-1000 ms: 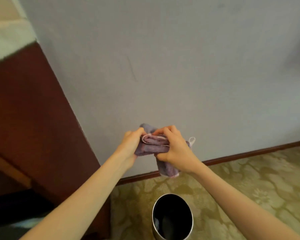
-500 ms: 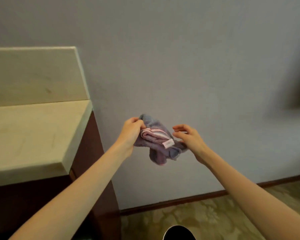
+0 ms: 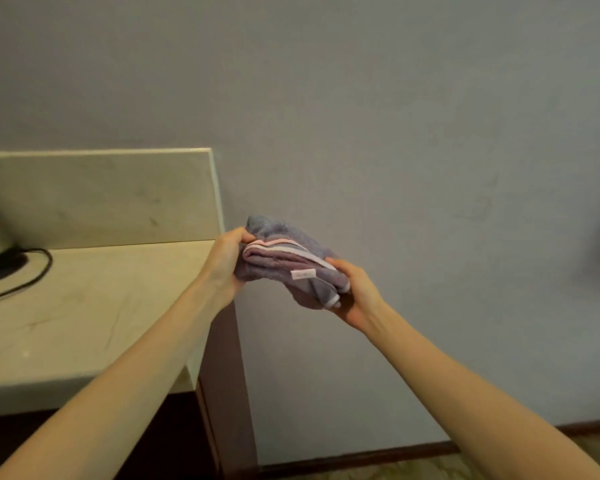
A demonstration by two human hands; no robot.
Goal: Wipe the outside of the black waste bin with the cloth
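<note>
A folded purple cloth (image 3: 284, 265) with pink and white edging and a small label is held in the air in front of the grey wall. My left hand (image 3: 224, 261) grips its left end, thumb on top. My right hand (image 3: 355, 292) holds its lower right end from beneath, fingers curled around it. The black waste bin is out of view.
A pale marble counter (image 3: 84, 317) with a raised back panel stands at the left on a dark wooden cabinet (image 3: 222, 393). A black cable (image 3: 32, 271) and a lamp base lie at its far left. A dark skirting board (image 3: 361, 455) runs along the patterned floor.
The view has lifted, so the bin has dropped out of sight. My right hand, open half a second ago, has closed on the cloth's right end again.
</note>
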